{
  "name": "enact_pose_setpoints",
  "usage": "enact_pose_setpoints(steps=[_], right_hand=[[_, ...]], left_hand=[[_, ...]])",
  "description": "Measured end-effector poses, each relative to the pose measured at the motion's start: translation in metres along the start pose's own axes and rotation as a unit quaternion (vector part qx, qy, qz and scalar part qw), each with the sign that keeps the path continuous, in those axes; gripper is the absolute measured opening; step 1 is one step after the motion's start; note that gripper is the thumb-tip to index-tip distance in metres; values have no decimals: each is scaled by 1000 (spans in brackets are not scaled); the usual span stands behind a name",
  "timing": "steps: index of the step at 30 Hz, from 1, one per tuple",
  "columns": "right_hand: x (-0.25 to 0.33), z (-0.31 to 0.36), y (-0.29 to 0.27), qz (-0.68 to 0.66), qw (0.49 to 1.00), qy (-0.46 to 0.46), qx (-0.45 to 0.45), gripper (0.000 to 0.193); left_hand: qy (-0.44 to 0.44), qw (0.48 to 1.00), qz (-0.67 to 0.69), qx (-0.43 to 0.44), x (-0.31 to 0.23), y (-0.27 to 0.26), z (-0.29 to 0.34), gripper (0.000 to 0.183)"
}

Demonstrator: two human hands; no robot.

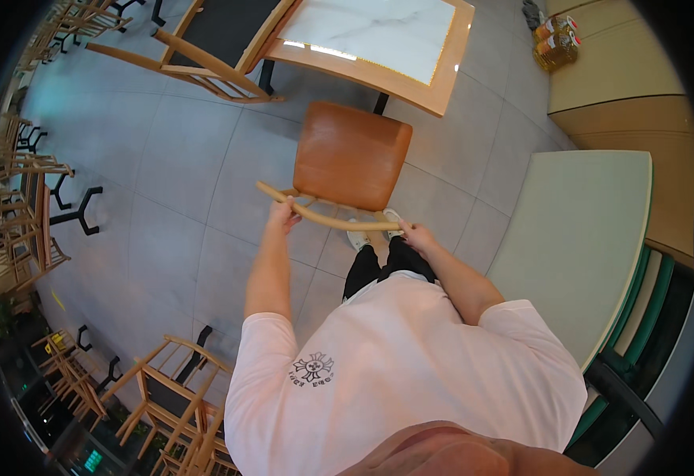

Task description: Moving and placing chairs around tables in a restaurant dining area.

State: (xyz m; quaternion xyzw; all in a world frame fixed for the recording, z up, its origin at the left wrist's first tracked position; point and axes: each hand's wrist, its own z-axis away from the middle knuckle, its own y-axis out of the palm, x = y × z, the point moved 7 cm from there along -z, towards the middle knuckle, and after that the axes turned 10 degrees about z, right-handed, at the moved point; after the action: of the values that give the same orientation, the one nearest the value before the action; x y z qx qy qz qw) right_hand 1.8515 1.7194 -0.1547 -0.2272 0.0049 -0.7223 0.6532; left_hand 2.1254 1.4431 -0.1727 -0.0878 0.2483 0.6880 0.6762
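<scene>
In front of me stands a wooden chair with a brown padded seat (352, 155). Its curved wooden back rail (335, 220) faces me. My left hand (284, 214) is closed around the rail near its left end. At the right end, my right hand (417, 237) grips the same rail. Beyond the chair is a table with a white marbled top and wooden border (371, 36); the far part of the seat lies close to the table's near edge. My shoes show just behind the chair's back.
A wooden chair with a dark seat (220, 36) stands at the table's left side. Upturned chairs (176, 393) rest on tables at lower left, with more along the left. To my right is a pale green tabletop (577, 238). Yellow-brown oil bottles (556, 49) stand by cartons at upper right.
</scene>
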Motion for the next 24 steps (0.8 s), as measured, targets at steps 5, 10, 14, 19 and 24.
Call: enact_pose_setpoints(steps=[5,10,14,19,24], right_hand=[[12,-3,25,-296,952,17,76,40],[10,-8,27,-377,925,1,51,36],[20,-22,19,-427,903,-31,41,37],[54,-31,-4,-441,896,-49,15,37],[73,-47,-28,-402,915,-29,-16,36]], left_hand=[[4,997,-69,43,-10,9,16,40],[19,999,-41,29,-13,13,12,44],[25,998,-37,37,-30,31,-2,45],[29,997,-48,54,-54,59,-21,43],[22,996,-60,64,-77,92,-38,42]])
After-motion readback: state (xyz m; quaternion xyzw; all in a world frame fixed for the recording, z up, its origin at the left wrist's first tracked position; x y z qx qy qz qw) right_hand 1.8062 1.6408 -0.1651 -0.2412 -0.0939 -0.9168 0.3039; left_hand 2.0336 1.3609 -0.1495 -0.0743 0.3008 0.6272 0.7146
